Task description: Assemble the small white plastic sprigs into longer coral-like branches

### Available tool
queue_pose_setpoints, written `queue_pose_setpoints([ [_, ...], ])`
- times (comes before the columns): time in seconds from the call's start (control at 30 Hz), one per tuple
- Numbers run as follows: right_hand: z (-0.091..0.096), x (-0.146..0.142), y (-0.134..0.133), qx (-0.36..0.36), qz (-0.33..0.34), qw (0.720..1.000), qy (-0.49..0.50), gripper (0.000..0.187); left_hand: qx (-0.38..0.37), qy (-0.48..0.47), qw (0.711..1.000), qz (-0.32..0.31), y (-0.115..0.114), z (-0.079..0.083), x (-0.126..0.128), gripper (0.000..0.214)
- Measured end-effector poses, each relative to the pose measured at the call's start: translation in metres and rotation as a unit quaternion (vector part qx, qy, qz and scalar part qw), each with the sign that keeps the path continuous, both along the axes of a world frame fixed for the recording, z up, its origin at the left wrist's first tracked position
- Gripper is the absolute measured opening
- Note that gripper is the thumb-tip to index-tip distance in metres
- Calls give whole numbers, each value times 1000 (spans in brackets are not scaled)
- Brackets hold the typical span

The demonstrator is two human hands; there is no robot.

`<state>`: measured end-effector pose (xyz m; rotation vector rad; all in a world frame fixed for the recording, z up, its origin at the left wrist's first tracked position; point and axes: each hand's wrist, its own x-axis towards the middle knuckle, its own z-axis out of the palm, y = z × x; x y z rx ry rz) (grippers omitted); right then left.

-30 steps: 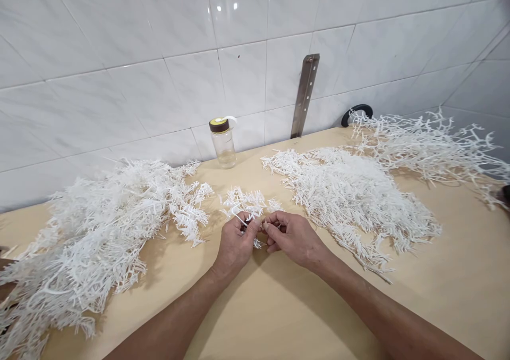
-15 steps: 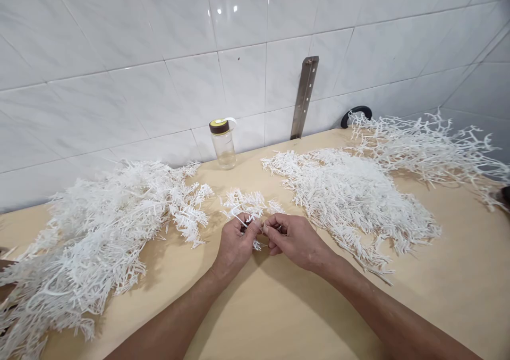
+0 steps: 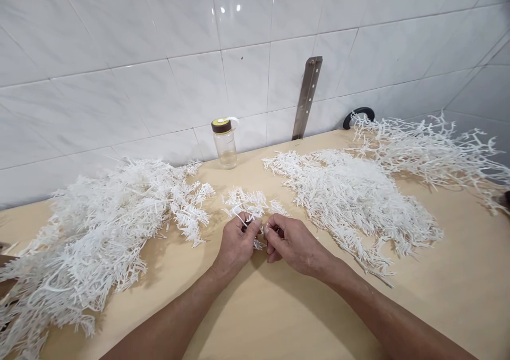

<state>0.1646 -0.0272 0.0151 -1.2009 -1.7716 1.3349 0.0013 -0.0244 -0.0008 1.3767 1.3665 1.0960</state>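
Note:
My left hand (image 3: 236, 243) and my right hand (image 3: 294, 242) meet at the middle of a light wooden table (image 3: 279, 307). Both are closed in a pinch on a small white plastic branched piece (image 3: 247, 207), whose spiky twigs fan out just beyond my fingers. What sits exactly between the fingertips is too small to make out. A big heap of the same white branched pieces (image 3: 91, 232) lies to the left, and a flatter heap of finer white pieces (image 3: 354, 195) lies to the right.
A clear bottle with a brown and yellow cap (image 3: 225, 142) stands by the white tiled wall. A metal strip (image 3: 306, 97) leans against the tiles. Bare white stalks (image 3: 430, 147) pile up at the far right, beside a black curved handle (image 3: 358, 114).
My hands have stayed in place, with only small finger movements on the white piece. The view has shifted very slightly.

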Motion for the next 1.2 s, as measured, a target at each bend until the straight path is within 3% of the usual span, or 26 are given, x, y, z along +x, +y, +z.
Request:
queue_pose_setpoints([
  [0.23, 3, -8, -5, 109, -25, 992, -52, 17, 15, 26, 999, 36, 1, 2, 2, 29],
  [0.37, 1, -3, -1, 56, -78, 994, -55, 14, 51, 17, 993, 104, 4, 4, -3, 28],
  [0.43, 1, 3, 2, 13, -90, 994, -56, 14, 49, -12, 994, 92, 5, 3, -5, 29],
  [0.6, 9, 9, 1, -15, 0, 996, -87, 13, 22, -44, 998, 39, 4, 0, -5, 34],
  [0.73, 11, 1, -6, 92, 6, 976, -200, 11, 10, -56, 997, 45, 5, -1, -4, 36],
  [0.87, 1, -3, -8, 201, 22, 943, -263, 15, 9, -58, 998, 35, 6, 0, -4, 36],
  [1.2, -4, -5, -12, 203, 52, 943, -259, 12, 12, -49, 998, 29, 5, 2, -4, 36],
])
